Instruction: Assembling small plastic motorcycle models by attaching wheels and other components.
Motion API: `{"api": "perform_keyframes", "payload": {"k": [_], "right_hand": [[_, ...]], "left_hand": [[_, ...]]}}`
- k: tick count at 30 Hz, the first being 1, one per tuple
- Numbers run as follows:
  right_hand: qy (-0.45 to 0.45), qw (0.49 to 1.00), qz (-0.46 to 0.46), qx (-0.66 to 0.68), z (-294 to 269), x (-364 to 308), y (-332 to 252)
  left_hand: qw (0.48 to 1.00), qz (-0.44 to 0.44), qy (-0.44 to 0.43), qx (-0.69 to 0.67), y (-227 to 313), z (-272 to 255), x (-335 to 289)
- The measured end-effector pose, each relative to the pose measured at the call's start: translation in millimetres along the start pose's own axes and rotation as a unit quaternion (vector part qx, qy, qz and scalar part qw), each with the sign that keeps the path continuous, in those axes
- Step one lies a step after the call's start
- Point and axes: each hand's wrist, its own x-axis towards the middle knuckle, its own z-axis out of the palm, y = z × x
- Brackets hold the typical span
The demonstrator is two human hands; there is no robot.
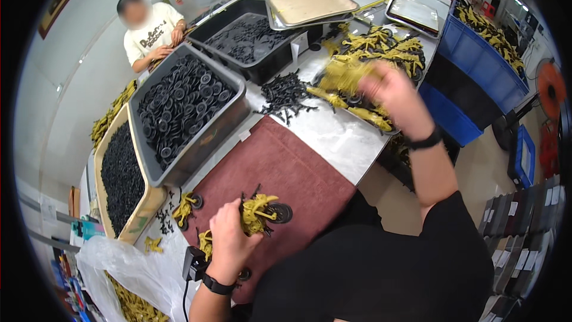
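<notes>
Over the maroon mat [298, 164], my left hand [229, 235] is closed around a yellow toy motorcycle [257, 211] with a black wheel sticking out to the right. Other yellow pieces and a small black wheel lie under and beside that hand, partly hidden. At the upper right, my right hand [390, 92] is blurred by motion. A smeared yellow bundle [344, 74], seemingly toy motorcycles, is at its fingers, above a heap of yellow toy motorcycles [390, 48]. Another yellow piece with black wheels [186, 207] rests at the mat's left edge.
A grey bin of black wheels [179, 107], a cream bin of small black parts [122, 176] and a black bin [247, 36] line the far side. Loose black parts [286, 94] lie mid-table. Trays [313, 3] stand behind, a blue crate [488, 59] right. A person [152, 33] sits across.
</notes>
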Motion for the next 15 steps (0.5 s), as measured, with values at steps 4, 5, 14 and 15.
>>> {"api": "perform_keyframes", "payload": {"k": [4, 5, 14, 15], "right_hand": [[0.204, 0.976, 0.04, -0.063, -152.2, 61.5, 33.2], [0.284, 0.951, 0.022, -0.124, -177.1, 76.5, 53.7], [0.178, 0.857, 0.16, -0.456, -164.5, 123.1, 115.3], [0.186, 0.853, 0.161, -0.461, -162.6, 118.9, 112.5]], "left_hand": [[0.981, 0.07, 0.091, -0.158, 37.9, 5.1, 86.0], [0.975, 0.082, 0.099, -0.182, 54.1, 6.1, 112.3], [0.923, 0.266, 0.084, -0.266, 172.5, 66.5, 335.4], [0.925, 0.284, 0.061, -0.247, 188.5, 72.1, 351.9]]}}
